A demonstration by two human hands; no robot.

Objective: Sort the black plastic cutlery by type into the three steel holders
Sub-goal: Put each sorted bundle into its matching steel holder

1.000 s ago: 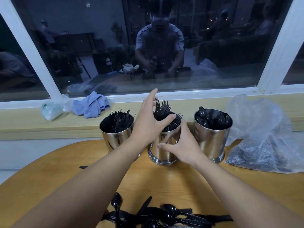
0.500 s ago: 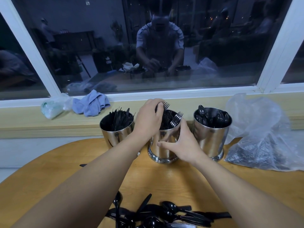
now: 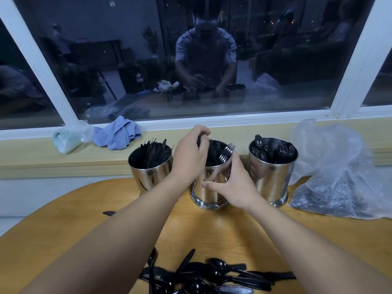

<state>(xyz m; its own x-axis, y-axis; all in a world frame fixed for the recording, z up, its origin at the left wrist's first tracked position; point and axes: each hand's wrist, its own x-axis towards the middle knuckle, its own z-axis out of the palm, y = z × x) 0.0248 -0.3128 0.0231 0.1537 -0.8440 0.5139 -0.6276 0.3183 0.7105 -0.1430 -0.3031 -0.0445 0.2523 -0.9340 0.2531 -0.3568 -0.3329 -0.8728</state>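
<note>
Middle holder (image 3: 209, 187) was steadied by right hand (image 3: 234, 185), thumb and fingers curled round steel wall, probably so holder would not tip while forks were pressed in. Left hand (image 3: 191, 155) was held over rim, fingers curled down onto forks (image 3: 224, 154); whether forks were pinched or only pushed could not be told. Knives were kept in left holder (image 3: 149, 170), spoons in right holder (image 3: 272, 172), one type per holder. Unsorted cutlery pile (image 3: 210, 276) was left at near edge of table (image 3: 63, 219), within reach. Plastic bag (image 3: 339, 170) was parked beside right holder.
</note>
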